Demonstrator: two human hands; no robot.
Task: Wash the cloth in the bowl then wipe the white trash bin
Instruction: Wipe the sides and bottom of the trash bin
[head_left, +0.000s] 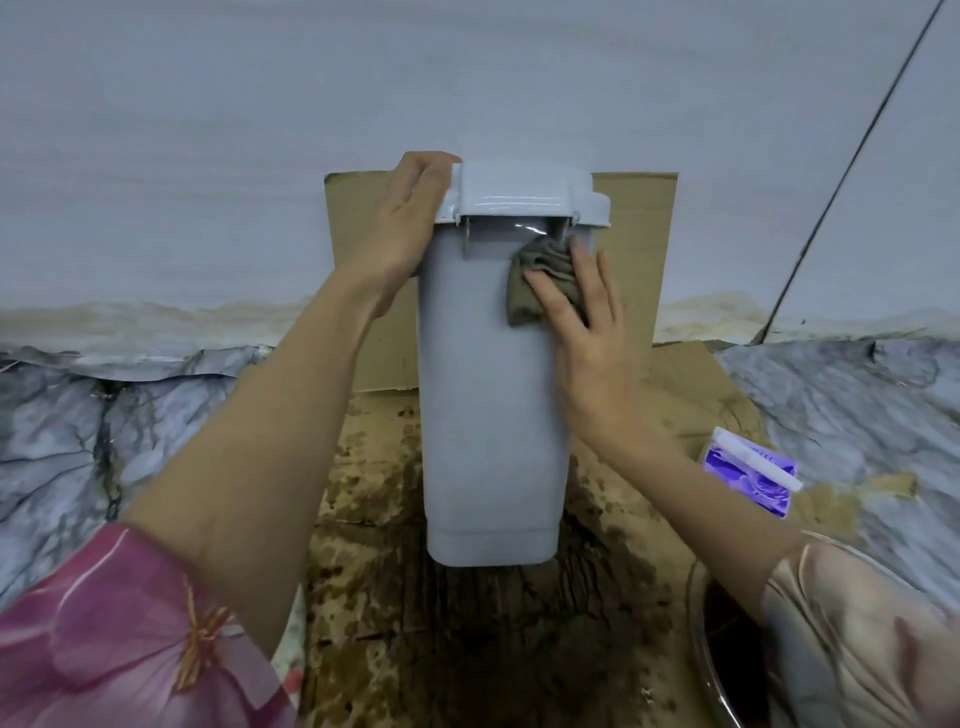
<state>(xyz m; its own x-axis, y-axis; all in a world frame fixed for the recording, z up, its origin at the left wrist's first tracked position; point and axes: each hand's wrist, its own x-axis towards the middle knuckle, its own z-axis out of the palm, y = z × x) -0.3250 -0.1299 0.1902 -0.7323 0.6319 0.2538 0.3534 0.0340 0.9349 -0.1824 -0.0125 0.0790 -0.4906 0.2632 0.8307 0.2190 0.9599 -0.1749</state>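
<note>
So the white trash bin (488, 395) is the landmark here, lying tipped back with its base toward the camera and its lidded top leaning against an upright sheet of cardboard (631, 249) behind it. Under the bin there's more flattened cardboard (467, 623), soaked and blotchy with dark wet stains, spread over a marble-patterned tabletop (104, 415).

The left hand (410, 223) is on the bin's upper left edge, right by the lid (524, 195). Its grip looks mostly flat, palm against the side of the bin with the fingertips reaching up to the lid's corner, bracing it rather than pinching anything.

The right hand (582, 317) is on the bin's face just below the lid, toward the right side. Its grip is spread, fingers straight and fanned out, pressing a bunched brownish-green cloth (540, 278) flat onto the plastic. The cloth sits right under the lid hinge.

To the right of the bin, lower down, there's a purple and white packet (748, 475) lying on the tabletop. Nearer the camera, at the bin's bottom right, the rim of a clear bowl (696, 613) peeks in with dark liquid inside, partly hidden by the right sleeve.
</note>
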